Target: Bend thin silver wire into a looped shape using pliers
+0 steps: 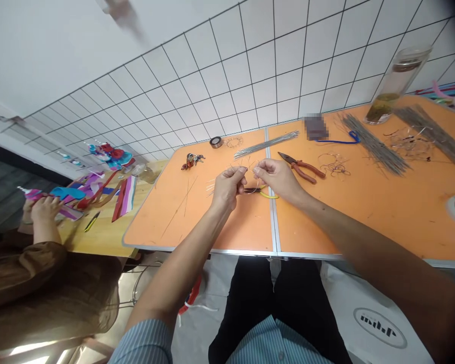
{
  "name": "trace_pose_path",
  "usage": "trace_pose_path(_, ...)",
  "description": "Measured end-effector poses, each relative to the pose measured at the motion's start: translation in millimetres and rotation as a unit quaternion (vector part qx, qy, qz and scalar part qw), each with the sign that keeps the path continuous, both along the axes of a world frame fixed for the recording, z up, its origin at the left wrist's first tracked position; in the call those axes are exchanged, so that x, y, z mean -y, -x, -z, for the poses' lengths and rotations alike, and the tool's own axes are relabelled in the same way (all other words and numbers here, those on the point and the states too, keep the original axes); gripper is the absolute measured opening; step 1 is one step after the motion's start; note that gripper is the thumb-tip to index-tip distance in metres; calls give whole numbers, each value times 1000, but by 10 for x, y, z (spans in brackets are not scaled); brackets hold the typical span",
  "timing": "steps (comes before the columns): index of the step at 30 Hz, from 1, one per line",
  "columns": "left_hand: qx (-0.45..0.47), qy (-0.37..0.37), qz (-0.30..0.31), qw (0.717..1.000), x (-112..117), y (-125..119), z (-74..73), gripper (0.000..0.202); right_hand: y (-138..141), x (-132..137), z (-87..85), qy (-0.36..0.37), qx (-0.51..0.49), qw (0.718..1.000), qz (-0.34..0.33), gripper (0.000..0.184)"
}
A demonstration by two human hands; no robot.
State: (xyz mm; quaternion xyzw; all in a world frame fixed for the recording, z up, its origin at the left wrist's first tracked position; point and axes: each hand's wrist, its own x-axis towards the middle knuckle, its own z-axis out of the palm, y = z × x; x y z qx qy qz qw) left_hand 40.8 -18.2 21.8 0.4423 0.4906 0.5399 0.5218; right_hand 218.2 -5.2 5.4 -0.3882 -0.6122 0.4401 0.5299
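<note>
Between hands [227, 188]: thin wire [257, 186], curved, seemingly silvery.

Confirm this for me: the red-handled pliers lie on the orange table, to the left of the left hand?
Not quite: the red-handled pliers do lie on the orange table, but to the right of the right hand, as the head view shows.
</note>
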Motion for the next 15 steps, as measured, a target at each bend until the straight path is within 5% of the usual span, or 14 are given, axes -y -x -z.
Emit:
trace_pose_path(8, 1, -37, 37, 999, -16, 28, 53, 25, -13, 58, -66, -85, 112, 986, 95, 16)
trace_pose_path(15, 21, -13, 29, 999, -108, -13, 120, 27, 61, 150, -13, -168, 200, 960, 97, 12)
